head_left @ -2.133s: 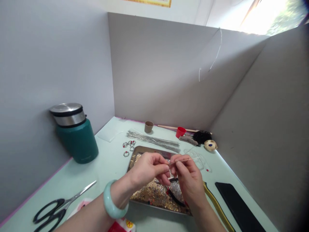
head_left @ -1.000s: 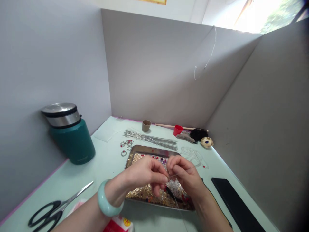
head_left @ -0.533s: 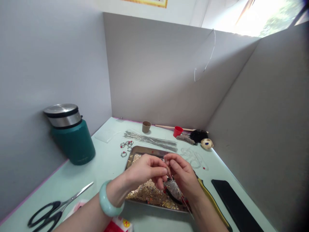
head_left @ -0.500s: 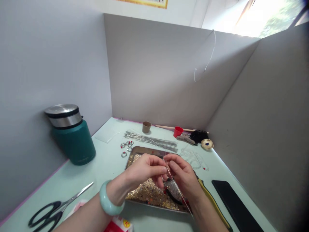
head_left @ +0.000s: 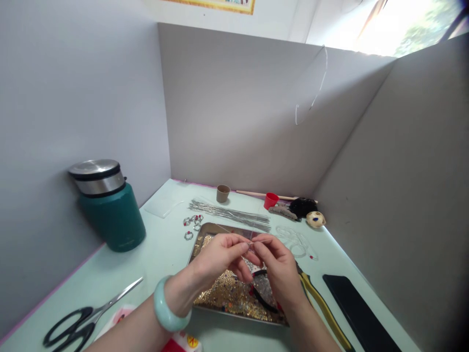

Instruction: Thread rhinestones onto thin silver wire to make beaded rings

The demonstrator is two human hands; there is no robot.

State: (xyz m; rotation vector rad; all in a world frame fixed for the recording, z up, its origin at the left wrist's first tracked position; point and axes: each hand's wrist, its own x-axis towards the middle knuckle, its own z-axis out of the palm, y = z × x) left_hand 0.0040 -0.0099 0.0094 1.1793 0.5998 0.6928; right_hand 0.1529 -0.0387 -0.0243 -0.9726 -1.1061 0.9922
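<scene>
My left hand (head_left: 225, 254), with a pale green bangle (head_left: 161, 304) on its wrist, pinches a thin wire between thumb and forefinger. My right hand (head_left: 278, 261) grips the same wire (head_left: 259, 241), its fingertips close to the left ones. Whether a bead sits at the pinch is too small to tell. Both hands are held above a metal tray (head_left: 220, 228) of small gold beads (head_left: 223, 291). Inside the tray, partly hidden by my right hand, lies a curved black piece (head_left: 264, 299) with red bits.
Left: a teal flask (head_left: 113, 217) and scissors (head_left: 88, 318). Behind the tray: a bundle of wires (head_left: 230, 214), beaded rings (head_left: 188, 235), a brown cup (head_left: 223, 193) and a red cup (head_left: 271, 201). Right: clear cord (head_left: 295, 242), yellow-handled pliers (head_left: 326, 313), a black slab (head_left: 355, 303).
The wire, which slanted down across my right hand, now lies nearly level between my fingertips. My right hand has turned slightly; both hands stay over the tray.
</scene>
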